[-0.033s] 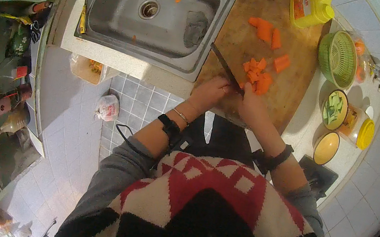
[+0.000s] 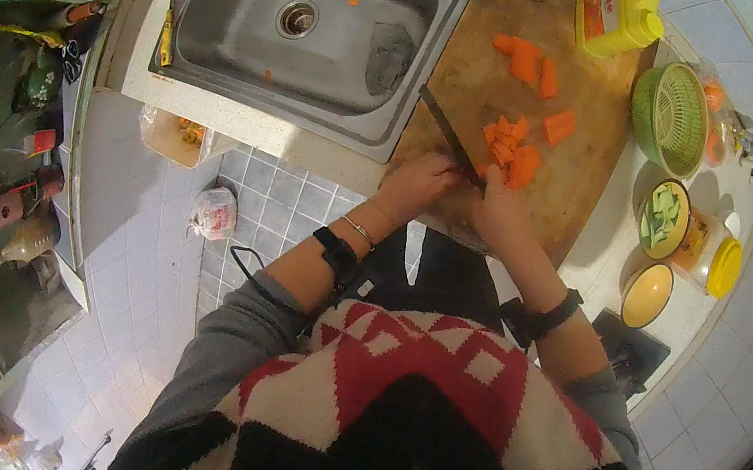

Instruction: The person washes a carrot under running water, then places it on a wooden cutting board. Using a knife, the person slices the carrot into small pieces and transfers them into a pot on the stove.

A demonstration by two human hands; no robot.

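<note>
My right hand [image 2: 504, 209] is closed round the handle end of a knife [image 2: 452, 135]. Its long dark blade slants away to the far left over a wooden cutting board [image 2: 468, 60]. Left of the blade, my left hand [image 2: 418, 183] is closed, fingers bent down at the board close to the knife. Whatever is under those fingers is hidden. Just beyond my right hand lies a heap of cut carrot chunks [image 2: 510, 143]. Larger carrot pieces [image 2: 525, 60] rest farther up the board, and another carrot piece [image 2: 558, 126] lies to their right.
A steel sink [image 2: 224, 72] with orange scraps adjoins the board on the left. Along the right stand a green colander [image 2: 667, 118], a bowl of green slices [image 2: 664, 217], a yellow bowl [image 2: 647, 295] and a yellow-lidded jar [image 2: 723, 266]. A yellow jug [image 2: 617, 16] stands at the board's far end.
</note>
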